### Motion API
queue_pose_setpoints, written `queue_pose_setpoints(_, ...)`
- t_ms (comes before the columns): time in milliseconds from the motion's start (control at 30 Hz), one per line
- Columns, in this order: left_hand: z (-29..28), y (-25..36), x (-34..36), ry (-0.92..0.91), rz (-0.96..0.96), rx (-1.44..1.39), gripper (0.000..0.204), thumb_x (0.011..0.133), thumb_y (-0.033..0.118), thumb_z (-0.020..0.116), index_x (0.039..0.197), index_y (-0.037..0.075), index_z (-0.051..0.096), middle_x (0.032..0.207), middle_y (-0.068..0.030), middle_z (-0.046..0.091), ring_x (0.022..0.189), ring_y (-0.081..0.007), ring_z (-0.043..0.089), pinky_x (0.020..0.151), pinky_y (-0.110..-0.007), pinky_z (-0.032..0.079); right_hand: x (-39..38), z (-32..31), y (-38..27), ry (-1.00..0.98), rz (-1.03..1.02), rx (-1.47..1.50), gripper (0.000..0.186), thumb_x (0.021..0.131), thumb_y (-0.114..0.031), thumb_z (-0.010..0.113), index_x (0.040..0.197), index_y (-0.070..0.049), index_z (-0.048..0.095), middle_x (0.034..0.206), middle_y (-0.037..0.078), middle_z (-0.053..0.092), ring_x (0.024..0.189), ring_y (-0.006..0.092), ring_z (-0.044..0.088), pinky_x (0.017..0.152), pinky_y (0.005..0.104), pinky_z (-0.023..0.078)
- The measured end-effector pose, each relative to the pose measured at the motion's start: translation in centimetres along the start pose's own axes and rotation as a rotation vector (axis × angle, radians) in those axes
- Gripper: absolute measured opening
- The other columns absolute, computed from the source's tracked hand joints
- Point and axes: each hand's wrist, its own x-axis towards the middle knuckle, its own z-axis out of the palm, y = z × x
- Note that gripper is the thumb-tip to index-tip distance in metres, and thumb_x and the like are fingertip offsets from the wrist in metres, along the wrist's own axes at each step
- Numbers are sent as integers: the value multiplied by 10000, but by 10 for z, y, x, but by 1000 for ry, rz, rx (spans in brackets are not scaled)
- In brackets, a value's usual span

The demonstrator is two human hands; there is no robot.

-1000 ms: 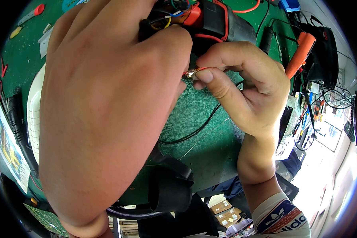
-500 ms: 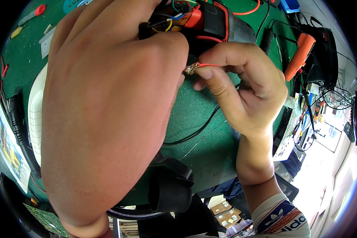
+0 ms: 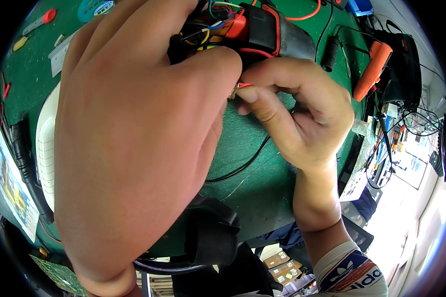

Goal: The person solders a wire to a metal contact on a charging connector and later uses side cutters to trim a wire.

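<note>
Two hands meet over a green bench (image 3: 262,198), close under the camera. The left hand (image 3: 134,148) fills most of the view, its back toward the lens, fingers curled over a black device (image 3: 272,32) with red trim and a tangle of coloured wires (image 3: 208,24) at its open end. The grip itself is hidden behind the knuckles, so I cannot tell how tightly it holds. The right hand (image 3: 297,114) comes in from the lower right, thumb and forefinger pinched on a thin red wire end (image 3: 240,88) with a small metal tip, right at the left thumb and just below the device. A black cable (image 3: 243,166) curves across the bench beneath both hands. An orange-handled tool (image 3: 374,67) lies to the right, a white tray (image 3: 44,148) shows at the left, and a black handle-like part (image 3: 210,232) sits near the bench's front edge.
</note>
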Motion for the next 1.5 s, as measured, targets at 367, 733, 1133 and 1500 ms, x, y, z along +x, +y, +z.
queue_pose_setpoints(367,-5,0,-2,13,-6,66,156,798,220,752,864,90,698,1274,-207,594,1165,-398,564,964,-447,442,4,1,2,-3,-20,114,138,805,63,753,919,84,677,858,170,692,653,174,673,568,247,538)
queue_pose_setpoints(733,-4,0,1,7,30,57,171,819,239,734,886,82,712,1298,-196,577,1142,-392,558,958,-446,434,4,-1,4,-23,-43,120,140,803,65,754,919,85,677,846,161,685,638,164,662,563,242,521)
queue_pose_setpoints(1133,4,-3,-1,27,-52,-82,186,734,158,795,872,63,713,1279,-155,589,1116,-344,570,898,-416,467,2,0,-2,-46,42,113,78,873,37,695,934,75,665,793,122,683,635,145,676,568,222,521)
queue_pose_setpoints(1500,-6,-5,5,-38,117,9,110,811,104,712,885,36,668,964,-123,669,1154,-350,553,973,-445,426,-1,1,-3,-105,164,172,85,942,16,628,1010,64,610,805,95,674,666,122,668,594,216,526)
